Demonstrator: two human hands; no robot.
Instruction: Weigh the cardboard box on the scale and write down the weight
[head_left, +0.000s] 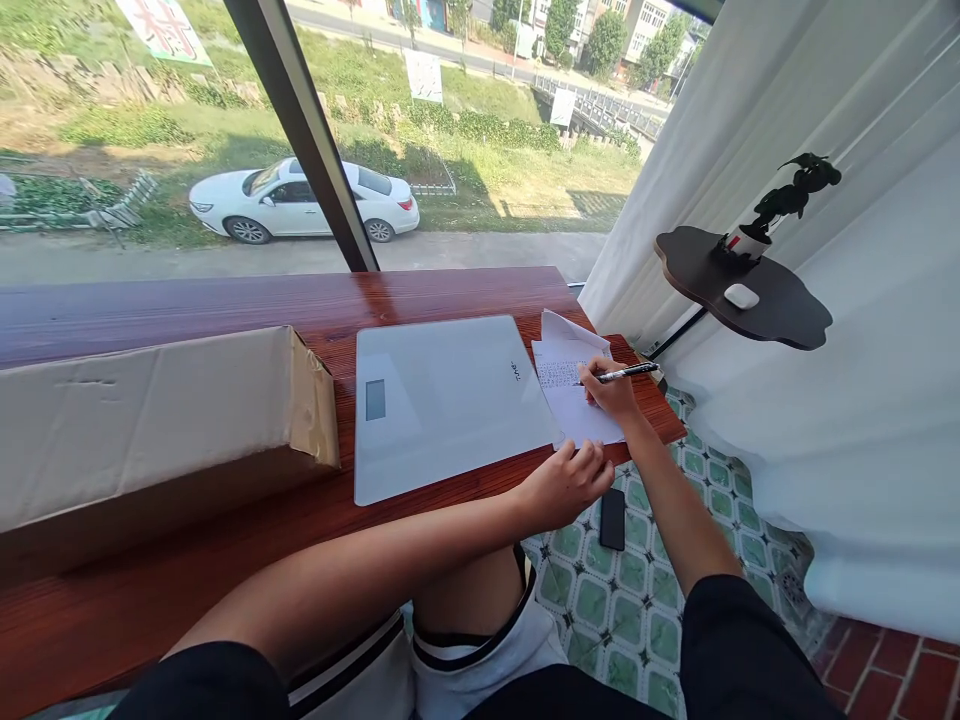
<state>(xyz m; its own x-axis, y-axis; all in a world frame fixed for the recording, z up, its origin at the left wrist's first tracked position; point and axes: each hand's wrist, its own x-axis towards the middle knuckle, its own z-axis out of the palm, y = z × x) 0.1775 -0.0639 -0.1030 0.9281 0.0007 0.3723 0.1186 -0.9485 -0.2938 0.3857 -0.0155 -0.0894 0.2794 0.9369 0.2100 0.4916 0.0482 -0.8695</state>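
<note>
**Pen on paper at the window counter**

Nearest us, our left hand [566, 482] rests with loosely curled fingers on the counter [225, 560] edge, touching the paper [574, 400]. Our right hand [611, 392] pinches a pen [626, 373] whose long axis runs left-right, tip pointing left onto the sheet. We sit at a reddish wooden counter beneath a window. A scale [442, 400] lies just beside the paper, a cardboard box [150, 420] farther left.

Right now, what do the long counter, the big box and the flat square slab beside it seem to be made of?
Reddish-brown counter: glossy varnished wood, by its grain. Long tan box: matte cardboard, with a torn end flap. Pale grey slab: probably frosted glass, smooth, with a small display window.
</note>
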